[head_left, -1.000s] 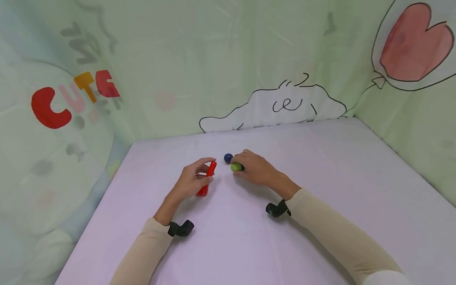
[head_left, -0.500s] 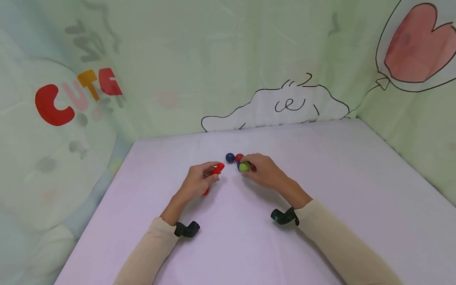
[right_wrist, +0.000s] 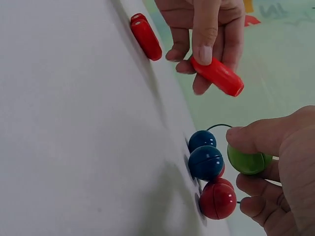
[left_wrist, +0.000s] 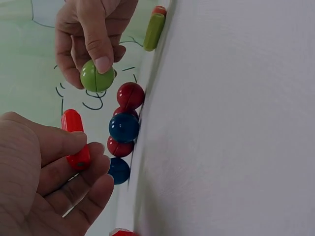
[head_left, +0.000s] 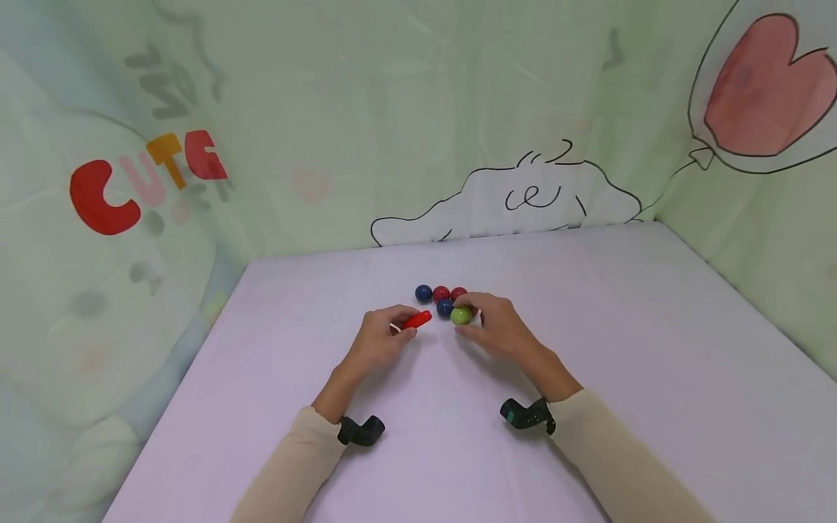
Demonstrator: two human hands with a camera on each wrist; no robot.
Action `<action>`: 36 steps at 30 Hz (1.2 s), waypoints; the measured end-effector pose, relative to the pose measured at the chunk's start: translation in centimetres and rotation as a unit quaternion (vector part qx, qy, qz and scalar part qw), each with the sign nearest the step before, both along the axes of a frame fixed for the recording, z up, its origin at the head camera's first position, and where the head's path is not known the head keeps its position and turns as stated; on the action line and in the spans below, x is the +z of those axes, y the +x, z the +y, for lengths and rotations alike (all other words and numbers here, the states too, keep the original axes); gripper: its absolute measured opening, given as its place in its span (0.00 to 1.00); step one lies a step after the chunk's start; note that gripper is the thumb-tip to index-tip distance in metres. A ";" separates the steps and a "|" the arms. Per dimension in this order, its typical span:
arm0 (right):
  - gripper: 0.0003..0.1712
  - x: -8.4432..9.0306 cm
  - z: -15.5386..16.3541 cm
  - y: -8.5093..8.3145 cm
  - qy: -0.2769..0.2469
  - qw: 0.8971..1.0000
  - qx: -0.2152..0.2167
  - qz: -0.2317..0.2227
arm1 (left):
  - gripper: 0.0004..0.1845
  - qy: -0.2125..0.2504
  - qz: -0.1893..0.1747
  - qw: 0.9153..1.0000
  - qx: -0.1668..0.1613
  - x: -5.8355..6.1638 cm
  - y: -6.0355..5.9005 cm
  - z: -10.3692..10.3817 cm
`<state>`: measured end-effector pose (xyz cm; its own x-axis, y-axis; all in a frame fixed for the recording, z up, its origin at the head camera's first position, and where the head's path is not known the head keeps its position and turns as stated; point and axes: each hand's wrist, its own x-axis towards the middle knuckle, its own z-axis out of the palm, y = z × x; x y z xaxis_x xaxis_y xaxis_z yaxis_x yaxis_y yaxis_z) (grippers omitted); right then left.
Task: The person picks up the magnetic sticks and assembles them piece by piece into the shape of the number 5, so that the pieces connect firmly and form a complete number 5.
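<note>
My left hand (head_left: 381, 337) pinches a short red plastic rod (head_left: 417, 319) between thumb and fingers, holding it above the table. In the right wrist view, the same red rod (right_wrist: 220, 77) points toward the balls. Thumb and fingers of my right hand (head_left: 498, 327) grip a shiny green ball (head_left: 461, 315), its seam showing in the left wrist view. Beside that ball lie two blue balls (head_left: 423, 293) and several red balls (left_wrist: 131, 95), close together on the table. The green ball (right_wrist: 244, 160) is raised off the surface in the right wrist view.
More red rods (right_wrist: 146, 39) lie on the table near my left hand, hidden in the head view. A yellow-green rod with a red end (left_wrist: 154, 29) lies beyond my right hand. Printed cloth (head_left: 314, 131) rises behind the pale table (head_left: 431, 450).
My left hand has lifted the red rod, tilted it toward level and moved right. My right hand has shifted right and nearer with the green ball, uncovering red and blue balls.
</note>
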<state>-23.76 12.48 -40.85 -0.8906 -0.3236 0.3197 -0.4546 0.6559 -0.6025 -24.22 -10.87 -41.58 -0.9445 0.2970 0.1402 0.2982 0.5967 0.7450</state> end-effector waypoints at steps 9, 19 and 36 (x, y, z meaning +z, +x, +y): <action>0.21 -1.3 -0.1 0.7 0.002 1.000 0.000 -0.026 | 0.15 -0.020 0.003 1.000 -0.013 -1.4 0.4 0.3; 0.20 -1.1 0.4 0.4 0.011 0.999 0.009 -0.030 | 0.15 -0.068 0.041 0.996 -0.043 -0.9 -0.3 1.1; 0.22 -1.2 0.3 -0.1 0.070 0.993 -0.009 -0.090 | 0.15 -0.083 0.058 0.993 -0.064 -1.1 -0.6 1.6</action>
